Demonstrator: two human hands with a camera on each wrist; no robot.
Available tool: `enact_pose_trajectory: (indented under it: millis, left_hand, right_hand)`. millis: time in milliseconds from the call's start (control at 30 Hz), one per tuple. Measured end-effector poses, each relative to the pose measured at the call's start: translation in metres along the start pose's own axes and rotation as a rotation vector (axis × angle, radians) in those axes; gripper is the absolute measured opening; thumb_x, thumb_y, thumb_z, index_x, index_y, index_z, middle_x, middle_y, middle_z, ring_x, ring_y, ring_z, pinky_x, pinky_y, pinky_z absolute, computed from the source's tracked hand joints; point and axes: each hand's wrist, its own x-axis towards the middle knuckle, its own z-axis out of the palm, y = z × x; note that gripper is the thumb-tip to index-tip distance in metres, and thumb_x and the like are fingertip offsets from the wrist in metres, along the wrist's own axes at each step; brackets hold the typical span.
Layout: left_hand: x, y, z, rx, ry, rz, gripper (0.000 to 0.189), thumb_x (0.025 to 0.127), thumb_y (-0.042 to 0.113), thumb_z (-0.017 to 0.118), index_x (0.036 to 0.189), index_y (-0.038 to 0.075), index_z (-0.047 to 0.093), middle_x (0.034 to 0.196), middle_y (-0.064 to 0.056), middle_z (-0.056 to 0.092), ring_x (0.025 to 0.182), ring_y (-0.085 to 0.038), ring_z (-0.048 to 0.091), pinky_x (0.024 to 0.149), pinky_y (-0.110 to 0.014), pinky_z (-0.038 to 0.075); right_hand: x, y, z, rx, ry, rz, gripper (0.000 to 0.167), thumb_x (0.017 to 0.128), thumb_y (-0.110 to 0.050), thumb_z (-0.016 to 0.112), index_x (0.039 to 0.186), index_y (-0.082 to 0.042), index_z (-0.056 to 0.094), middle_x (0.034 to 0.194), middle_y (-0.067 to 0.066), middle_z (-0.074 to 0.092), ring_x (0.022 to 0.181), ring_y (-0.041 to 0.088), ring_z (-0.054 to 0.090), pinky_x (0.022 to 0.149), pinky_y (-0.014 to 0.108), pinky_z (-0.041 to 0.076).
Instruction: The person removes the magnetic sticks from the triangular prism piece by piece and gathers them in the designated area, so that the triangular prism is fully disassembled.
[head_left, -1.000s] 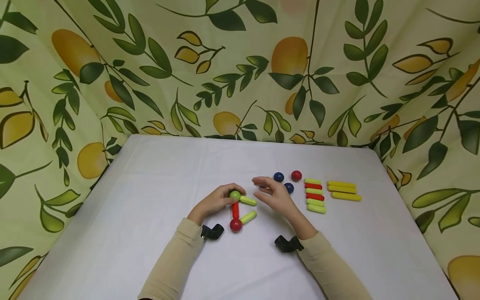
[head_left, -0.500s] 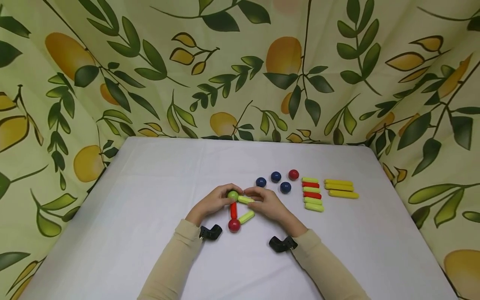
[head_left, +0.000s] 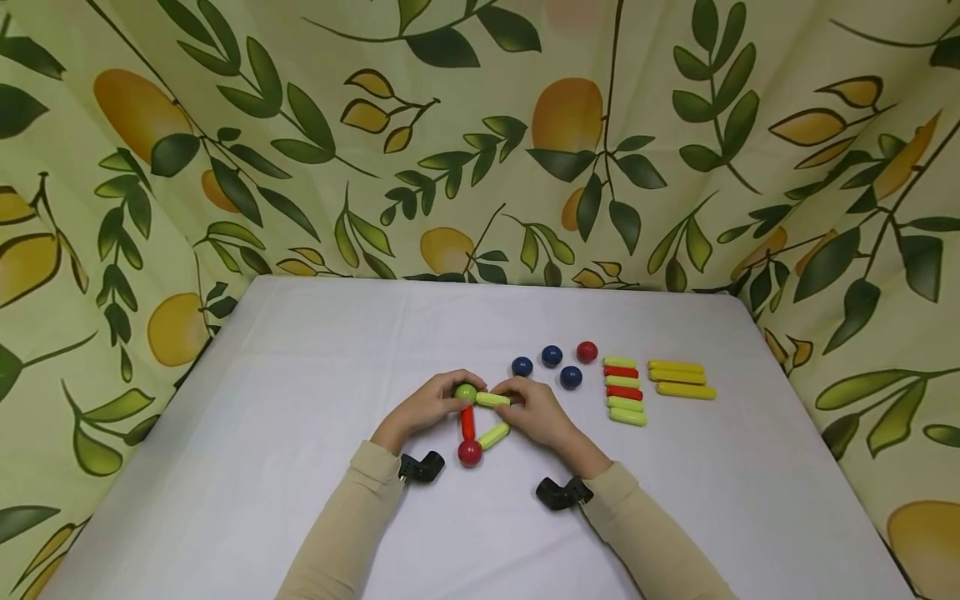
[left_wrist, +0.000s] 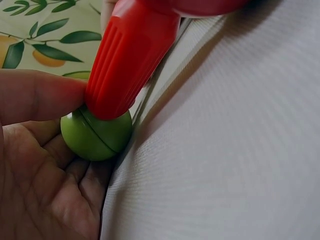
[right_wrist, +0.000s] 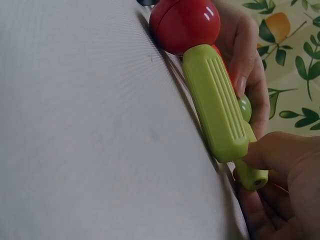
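Observation:
My left hand (head_left: 427, 407) holds a green ball (left_wrist: 95, 135) between thumb and fingers. A red stick (head_left: 468, 422) joins that ball to a red ball (head_left: 469, 452) nearer the front. From the red ball a lime-green stick (head_left: 494, 436) slants off to the right. A second lime-green stick (head_left: 492, 400) reaches right from the green ball, and my right hand (head_left: 542, 412) pinches its free end between thumb and fingers. In the right wrist view that stick's end (right_wrist: 257, 182) shows a small dark hole, partly behind the slanted stick.
Blue balls (head_left: 552, 356) and a loose red ball (head_left: 587, 352) lie behind the right hand. Farther right is a column of lime-green and red short sticks (head_left: 625, 392), then several yellow longer sticks (head_left: 682, 377). A patterned curtain (head_left: 480, 167) hangs behind the white table (head_left: 337, 325).
My right hand has moved left and down to the upper lime-green stick and taken hold of its end. My left hand has kept its hold on the green ball.

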Motion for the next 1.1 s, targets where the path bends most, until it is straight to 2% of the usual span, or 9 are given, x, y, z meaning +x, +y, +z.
enact_pose_trajectory:
  millis: [200,433,533,600,767,867,1000,1100]
  left_hand:
    - [0.000,0.001,-0.001,0.002,0.007,-0.015,0.032,0.089,-0.001,0.051,0.118,0.005,0.059,0.122,-0.010,0.059,0.114,-0.021,0.051,0.105,-0.040,0.037]
    - [0.000,0.001,0.000,0.008,0.012,-0.030,0.031,0.090,0.002,0.052,0.120,0.005,0.058,0.124,-0.010,0.058,0.115,-0.022,0.050,0.106,-0.041,0.036]
    - [0.001,0.001,0.000,0.013,0.015,-0.037,0.033,0.090,0.001,0.052,0.123,0.005,0.056,0.124,-0.012,0.058,0.117,-0.024,0.049,0.107,-0.044,0.035]
    - [0.001,0.002,0.000,0.006,0.014,-0.048,0.034,0.091,0.000,0.051,0.124,0.004,0.055,0.125,-0.013,0.058,0.119,-0.025,0.048,0.109,-0.045,0.033]
    - [-0.005,0.020,-0.001,0.003,-0.005,-0.038,0.033,0.090,-0.004,0.050,0.123,-0.002,0.054,0.123,-0.018,0.058,0.119,-0.030,0.049,0.107,-0.046,0.034]
    - [-0.008,0.031,-0.003,-0.004,-0.020,-0.026,0.033,0.089,-0.005,0.050,0.122,-0.004,0.054,0.121,-0.021,0.059,0.117,-0.031,0.051,0.105,-0.043,0.036]
    - [-0.009,0.033,-0.003,-0.034,-0.031,-0.015,0.034,0.089,-0.007,0.049,0.123,-0.008,0.052,0.121,-0.025,0.059,0.117,-0.035,0.051,0.104,-0.040,0.036]
    - [-0.008,0.033,-0.003,-0.049,-0.037,-0.009,0.034,0.089,-0.007,0.049,0.123,-0.010,0.051,0.122,-0.027,0.058,0.118,-0.037,0.051,0.104,-0.036,0.037]
  right_hand:
    - [0.000,-0.002,-0.002,0.048,0.043,0.036,0.019,0.082,-0.010,0.070,0.102,-0.010,0.070,0.099,0.006,0.070,0.080,0.012,0.062,0.071,0.021,0.050]
    - [0.000,-0.005,-0.003,-0.001,0.146,0.050,0.020,0.079,-0.010,0.074,0.099,-0.009,0.072,0.087,0.005,0.070,0.072,0.010,0.057,0.063,0.019,0.048]
    - [0.000,-0.007,-0.003,-0.004,0.195,0.059,0.020,0.078,-0.009,0.076,0.098,-0.008,0.072,0.087,0.006,0.069,0.072,0.012,0.057,0.061,0.019,0.048]
    - [-0.001,-0.008,-0.004,0.019,0.211,0.067,0.022,0.078,-0.007,0.076,0.099,-0.007,0.072,0.092,0.008,0.069,0.075,0.014,0.059,0.063,0.020,0.050]
    - [-0.003,-0.012,-0.009,0.124,0.197,0.079,0.024,0.080,-0.003,0.072,0.104,-0.006,0.070,0.111,0.012,0.067,0.095,0.022,0.064,0.078,0.026,0.055]
    - [-0.006,-0.016,-0.016,0.185,0.167,0.088,0.025,0.081,-0.004,0.072,0.106,-0.005,0.070,0.114,0.013,0.066,0.102,0.025,0.063,0.083,0.027,0.054]
    - [-0.013,-0.018,-0.031,0.224,0.137,0.118,0.026,0.081,-0.006,0.073,0.107,-0.004,0.069,0.113,0.013,0.066,0.102,0.024,0.063,0.083,0.025,0.053]
    - [-0.024,-0.015,-0.044,0.197,0.143,0.142,0.026,0.080,-0.007,0.074,0.106,-0.004,0.070,0.110,0.013,0.067,0.097,0.023,0.065,0.081,0.023,0.054]
